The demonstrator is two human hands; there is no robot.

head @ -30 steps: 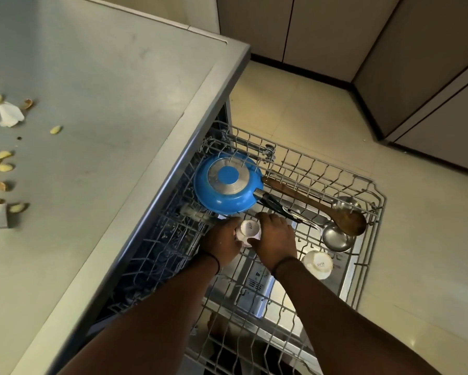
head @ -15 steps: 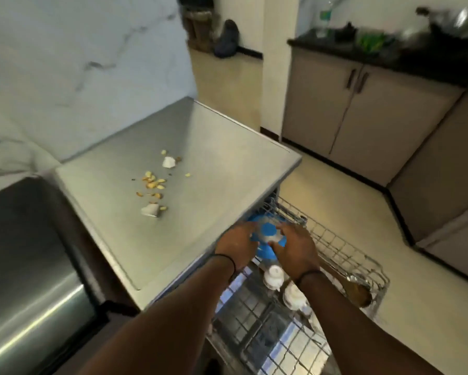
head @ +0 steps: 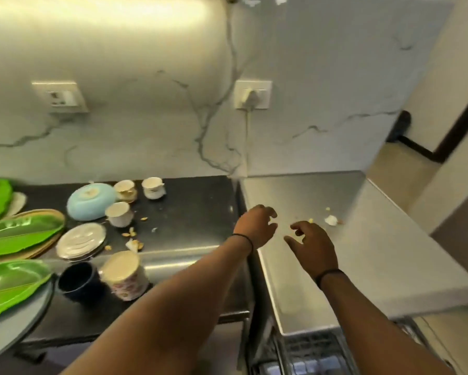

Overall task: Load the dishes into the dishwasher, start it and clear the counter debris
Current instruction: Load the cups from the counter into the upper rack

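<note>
Only a strip of the dishwasher rack (head: 312,350) shows at about 6 o'clock, under the front edge of the steel counter (head: 376,253); its wires are blurred, and what it holds cannot be made out. At 9 o'clock the green leaf-shaped plates (head: 16,234) run off the left edge, and the grey round tray (head: 14,326) beneath the lowest one is cut by the frame too. Motion blur softens everything, so the print on the cups cannot be read.

Both hands hover just above the steel counter near the centre, palms down. The left hand (head: 257,226) has its fingers spread and loosely bent, holding nothing. The right hand (head: 312,246) is the same, with the thumb pointing toward the left hand and a small gap between them. Each wrist wears a thin dark band.

Debris lies in two patches. At 2 o'clock from the right hand sit a white scrap (head: 331,220) and a few yellowish crumbs (head: 310,220), partly behind the fingers. On the black counter (head: 195,209) at 9 o'clock, more peel bits (head: 132,234) are scattered between the dishes.

Those dishes stand unloaded: a pale blue bowl (head: 91,201) turned upside down, three small white cups (head: 119,213) around it, a steel plate (head: 81,240), a dark mug (head: 77,277) and a floral cup (head: 124,274) tipped on its side.
</note>
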